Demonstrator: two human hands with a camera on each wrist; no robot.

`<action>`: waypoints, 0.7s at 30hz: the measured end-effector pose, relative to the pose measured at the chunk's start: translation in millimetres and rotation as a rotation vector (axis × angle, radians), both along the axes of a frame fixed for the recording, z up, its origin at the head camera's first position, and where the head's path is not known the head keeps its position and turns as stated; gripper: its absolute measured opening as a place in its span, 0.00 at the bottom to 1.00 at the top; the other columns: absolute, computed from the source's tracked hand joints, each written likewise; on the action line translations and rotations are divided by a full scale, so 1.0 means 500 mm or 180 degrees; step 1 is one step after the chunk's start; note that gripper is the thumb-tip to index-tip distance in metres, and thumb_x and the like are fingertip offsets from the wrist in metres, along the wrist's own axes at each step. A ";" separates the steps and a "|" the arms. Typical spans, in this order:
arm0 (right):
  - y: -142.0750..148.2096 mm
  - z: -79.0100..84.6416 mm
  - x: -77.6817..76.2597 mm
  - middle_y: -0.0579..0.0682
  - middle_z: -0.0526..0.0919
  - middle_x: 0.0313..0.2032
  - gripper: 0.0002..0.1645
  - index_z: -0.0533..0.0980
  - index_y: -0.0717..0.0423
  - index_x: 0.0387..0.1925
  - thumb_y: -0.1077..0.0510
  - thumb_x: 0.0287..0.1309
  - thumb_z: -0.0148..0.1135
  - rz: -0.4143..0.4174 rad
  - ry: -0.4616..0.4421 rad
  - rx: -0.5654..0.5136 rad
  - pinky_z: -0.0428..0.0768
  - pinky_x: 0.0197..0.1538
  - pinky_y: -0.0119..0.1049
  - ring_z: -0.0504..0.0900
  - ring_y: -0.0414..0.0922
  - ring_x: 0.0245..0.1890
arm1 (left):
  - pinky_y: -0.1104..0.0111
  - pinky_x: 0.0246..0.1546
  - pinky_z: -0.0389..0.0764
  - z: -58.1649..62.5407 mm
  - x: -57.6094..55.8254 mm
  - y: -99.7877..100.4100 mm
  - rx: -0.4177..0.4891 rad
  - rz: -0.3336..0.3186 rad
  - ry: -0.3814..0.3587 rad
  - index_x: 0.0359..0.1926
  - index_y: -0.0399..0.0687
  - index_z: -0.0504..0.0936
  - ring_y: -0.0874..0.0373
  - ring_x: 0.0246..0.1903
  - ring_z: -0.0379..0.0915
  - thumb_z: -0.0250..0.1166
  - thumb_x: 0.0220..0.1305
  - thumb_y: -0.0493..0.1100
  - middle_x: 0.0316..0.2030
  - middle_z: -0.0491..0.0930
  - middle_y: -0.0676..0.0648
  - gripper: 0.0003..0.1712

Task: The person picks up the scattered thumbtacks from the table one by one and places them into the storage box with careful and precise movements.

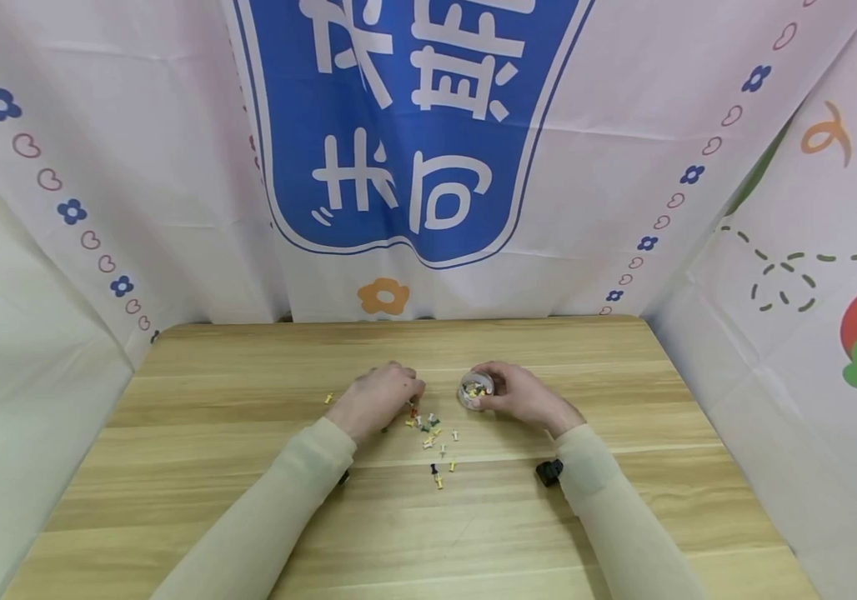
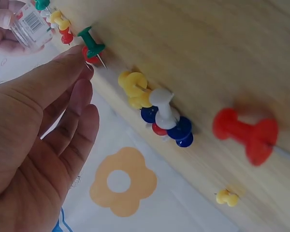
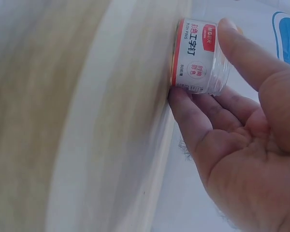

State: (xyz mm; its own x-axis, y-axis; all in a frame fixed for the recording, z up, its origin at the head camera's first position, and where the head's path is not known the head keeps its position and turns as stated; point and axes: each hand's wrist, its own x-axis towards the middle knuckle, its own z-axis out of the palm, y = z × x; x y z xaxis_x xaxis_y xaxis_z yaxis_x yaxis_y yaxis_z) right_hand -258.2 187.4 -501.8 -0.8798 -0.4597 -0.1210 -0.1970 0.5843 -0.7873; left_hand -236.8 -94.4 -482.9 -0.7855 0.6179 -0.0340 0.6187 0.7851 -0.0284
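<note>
While your right hand (image 1: 522, 396) clasps the jar (image 3: 195, 55) between thumb and fingers, its mouth is uncovered and faces up, and you can count the work as partly done: some pins of mixed colours already sit inside, though their number is too small to tell. Plenty lie outside, scattered on the tabletop (image 1: 233, 450) between your two forearms and beside the left hand (image 1: 376, 400). That hand is bent over the spread with thumb and forefinger drawn together at a red pin (image 2: 93, 58), a green pin (image 2: 91, 43) just beside it; you cannot tell from these views whether the red one is actually pinched. The left wrist view also shows a bunch of yellow, white, blue and red ones beyond the fingers, plus another red pin (image 2: 246, 135) close to the camera. Farther out, a yellow pin (image 1: 328, 398) lies alone on the left side of that hand, and a dark blue pin (image 1: 433, 469) and a few yellow ones lie nearest you. By that look, a good share of the pins lies outside the jar, and no lid shows in any view.
</note>
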 end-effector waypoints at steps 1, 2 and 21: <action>0.000 -0.001 -0.001 0.53 0.82 0.59 0.37 0.74 0.55 0.67 0.53 0.57 0.76 0.0000 0.0016 0.0020 0.72 0.68 0.49 0.79 0.48 0.61 | 0.66 0.43 0.83 0.000 0.000 0.000 -0.0007 0.0010 0.0006 0.40 0.57 0.89 0.59 0.38 0.78 0.70 0.66 0.38 0.37 0.84 0.54 0.07; 0.000 -0.002 -0.001 0.52 0.82 0.58 0.37 0.74 0.55 0.67 0.53 0.57 0.76 0.0003 0.0028 0.0034 0.72 0.68 0.49 0.78 0.48 0.60 | 0.66 0.42 0.83 -0.001 0.000 0.001 -0.0009 0.0023 0.0010 0.39 0.57 0.88 0.59 0.38 0.77 0.70 0.66 0.38 0.37 0.84 0.54 0.06; -0.003 0.001 -0.001 0.52 0.82 0.58 0.38 0.73 0.56 0.68 0.52 0.58 0.75 0.0028 0.0100 0.0121 0.74 0.67 0.48 0.79 0.47 0.59 | 0.69 0.32 0.76 0.007 -0.005 0.022 0.0437 0.0068 -0.0036 0.29 0.54 0.80 0.62 0.30 0.71 0.65 0.66 0.31 0.26 0.74 0.57 0.13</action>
